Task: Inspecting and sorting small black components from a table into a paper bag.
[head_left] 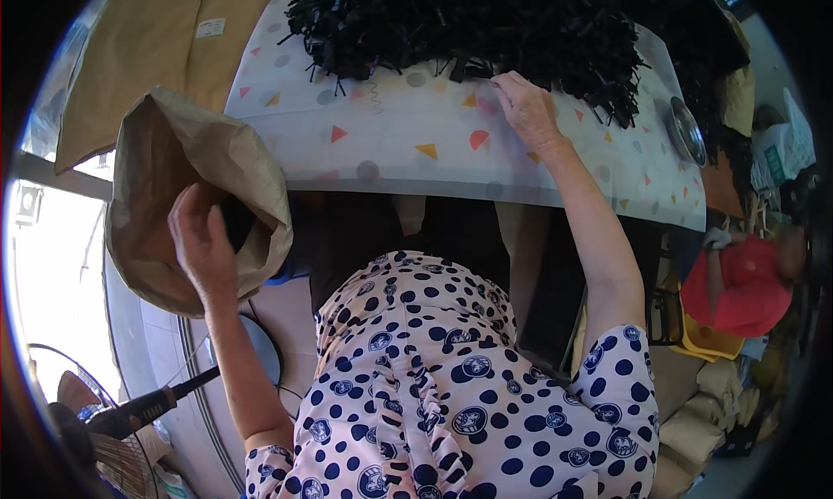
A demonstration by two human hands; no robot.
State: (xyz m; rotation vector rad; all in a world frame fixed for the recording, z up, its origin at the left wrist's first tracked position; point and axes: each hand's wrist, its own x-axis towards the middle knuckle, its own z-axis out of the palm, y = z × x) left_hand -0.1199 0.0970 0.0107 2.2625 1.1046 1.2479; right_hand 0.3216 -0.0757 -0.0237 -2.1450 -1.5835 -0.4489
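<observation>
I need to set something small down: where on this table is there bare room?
Free: the tablecloth in front of the black pile, between the paper bag and right hand; also a smaller patch between the right forearm and metal bowl. Crowded: the far side, under the pile, and its near edge by that hand.

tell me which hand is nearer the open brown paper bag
Left. The left hand is at the mouth of the open brown paper bag; the right hand is farther right, at the near edge of the black pile.
</observation>
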